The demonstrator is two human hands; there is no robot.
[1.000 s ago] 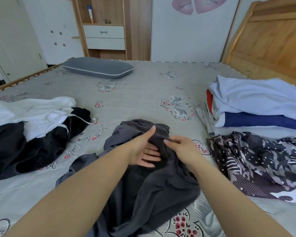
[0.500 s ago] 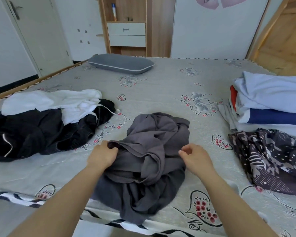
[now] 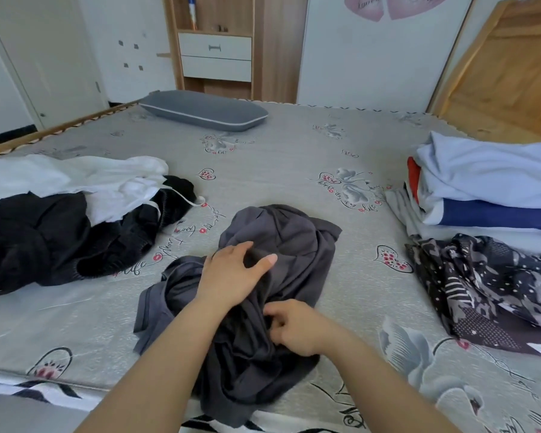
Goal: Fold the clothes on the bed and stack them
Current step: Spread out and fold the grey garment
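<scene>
Resting on a crumpled dark grey garment (image 3: 281,245) at the lower centre of the frame, the left hand (image 3: 231,273) lay with its fingers nearly straight and its thumb spread to the right, pressing the cloth without gripping it. Just below and to the right, the right hand (image 3: 297,326) had its fingers curled into a fold of the same garment, pinching the fabric. The two hands were close together but not touching. The garment lay bunched on the bed (image 3: 294,164), its lower part reaching the near edge of the mattress at the bottom of the frame.

At the left of the frame sat a loose heap of black clothing (image 3: 44,242) with a white garment (image 3: 75,179) lying across its upper part, well apart from the grey one. At the right edge, a stack of folded clothes (image 3: 481,195) showed pale blue on top, dark blue beneath and a strip of red at its left side. In front of that stack lay a dark patterned garment (image 3: 494,289), spread out unfolded. Toward the upper middle of the frame, a grey pillow (image 3: 203,110) lay at the far side of the bed, with a wooden cabinet (image 3: 216,45) with white drawers behind it
</scene>
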